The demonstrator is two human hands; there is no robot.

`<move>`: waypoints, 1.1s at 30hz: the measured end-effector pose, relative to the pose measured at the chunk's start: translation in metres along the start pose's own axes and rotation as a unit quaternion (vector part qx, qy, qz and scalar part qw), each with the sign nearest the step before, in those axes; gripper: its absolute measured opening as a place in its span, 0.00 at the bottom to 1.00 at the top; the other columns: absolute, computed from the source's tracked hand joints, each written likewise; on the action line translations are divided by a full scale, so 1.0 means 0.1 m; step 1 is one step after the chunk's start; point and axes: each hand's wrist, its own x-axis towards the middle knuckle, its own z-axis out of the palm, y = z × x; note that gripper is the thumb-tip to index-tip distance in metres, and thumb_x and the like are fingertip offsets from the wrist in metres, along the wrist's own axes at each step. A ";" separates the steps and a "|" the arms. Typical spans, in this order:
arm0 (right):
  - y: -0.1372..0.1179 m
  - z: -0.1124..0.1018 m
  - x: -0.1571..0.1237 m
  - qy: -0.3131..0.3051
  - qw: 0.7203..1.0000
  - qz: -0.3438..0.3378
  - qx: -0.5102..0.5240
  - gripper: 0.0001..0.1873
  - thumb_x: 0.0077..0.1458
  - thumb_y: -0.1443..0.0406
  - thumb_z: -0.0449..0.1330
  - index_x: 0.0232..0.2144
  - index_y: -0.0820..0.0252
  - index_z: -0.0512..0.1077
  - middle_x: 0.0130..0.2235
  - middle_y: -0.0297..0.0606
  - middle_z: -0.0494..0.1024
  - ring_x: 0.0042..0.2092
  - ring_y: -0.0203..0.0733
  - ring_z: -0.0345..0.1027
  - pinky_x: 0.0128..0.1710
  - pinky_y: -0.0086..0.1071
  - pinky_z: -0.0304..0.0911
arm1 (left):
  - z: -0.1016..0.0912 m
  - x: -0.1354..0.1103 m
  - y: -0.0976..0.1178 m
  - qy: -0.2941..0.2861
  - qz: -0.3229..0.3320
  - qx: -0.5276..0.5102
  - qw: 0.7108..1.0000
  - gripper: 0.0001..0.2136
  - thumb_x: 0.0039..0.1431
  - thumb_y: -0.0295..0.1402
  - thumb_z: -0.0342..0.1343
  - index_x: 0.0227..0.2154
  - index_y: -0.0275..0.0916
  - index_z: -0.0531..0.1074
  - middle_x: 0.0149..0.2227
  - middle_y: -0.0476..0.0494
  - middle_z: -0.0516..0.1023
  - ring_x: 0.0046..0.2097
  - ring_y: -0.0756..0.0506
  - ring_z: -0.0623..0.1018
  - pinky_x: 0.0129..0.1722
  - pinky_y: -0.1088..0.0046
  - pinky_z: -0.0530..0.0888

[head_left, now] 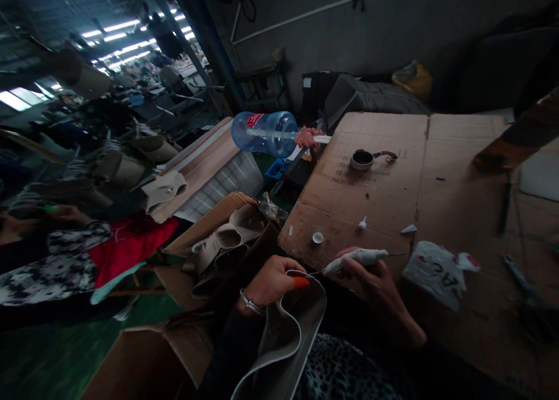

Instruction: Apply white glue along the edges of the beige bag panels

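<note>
My left hand is closed on the upper edge of a grey-beige, leather-like sheet, which hangs in folds over my lap. A piece of orange covering shows on one of its fingers. In my right hand is a white, wrapped-looking hand tool with a thin spike at its right end. Its narrow left tip is at the sheet's upper edge, close to my left fingers; whether it touches cannot be made out. A small white cup and a small white nozzle stand on the cardboard beyond my hands.
Cardboard covers the worktable, with a tape roll, a plastic bag and pliers-like tool on it. At left, an open carton holds similar pieces. A water jug lies behind. Another person's patterned sleeve is far left.
</note>
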 end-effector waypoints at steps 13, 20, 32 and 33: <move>0.05 0.05 -0.02 -0.033 0.997 0.031 0.058 0.19 0.50 0.50 0.71 0.33 0.60 0.78 0.31 0.38 0.80 0.34 0.43 0.72 0.34 0.33 0.67 | 0.01 -0.04 0.04 -0.017 -0.005 0.011 1.000 0.15 0.47 0.40 0.67 0.34 0.34 0.82 0.30 0.45 0.82 0.32 0.47 0.76 0.31 0.74 0.67; 0.04 0.08 -0.03 -0.043 0.999 0.016 0.028 0.19 0.51 0.49 0.70 0.32 0.59 0.79 0.29 0.37 0.79 0.31 0.42 0.70 0.32 0.33 0.67 | 0.02 -0.07 0.04 -0.015 -0.012 -0.006 1.000 0.14 0.46 0.39 0.67 0.33 0.34 0.82 0.29 0.47 0.81 0.30 0.48 0.75 0.31 0.75 0.67; 0.10 0.06 -0.06 -0.086 0.996 0.012 -0.013 0.18 0.56 0.51 0.67 0.34 0.61 0.77 0.30 0.36 0.77 0.33 0.42 0.70 0.31 0.32 0.67 | 0.05 -0.11 -0.08 -0.008 0.002 -0.048 0.999 0.12 0.45 0.39 0.68 0.31 0.36 0.83 0.27 0.48 0.80 0.30 0.49 0.73 0.30 0.73 0.67; 0.12 0.13 -0.02 -0.093 0.995 0.008 -0.015 0.18 0.56 0.51 0.68 0.34 0.61 0.77 0.30 0.36 0.77 0.32 0.42 0.70 0.30 0.32 0.67 | 0.07 -0.15 -0.10 0.004 0.006 -0.055 0.998 0.11 0.43 0.38 0.69 0.29 0.37 0.82 0.27 0.48 0.79 0.30 0.48 0.73 0.31 0.72 0.67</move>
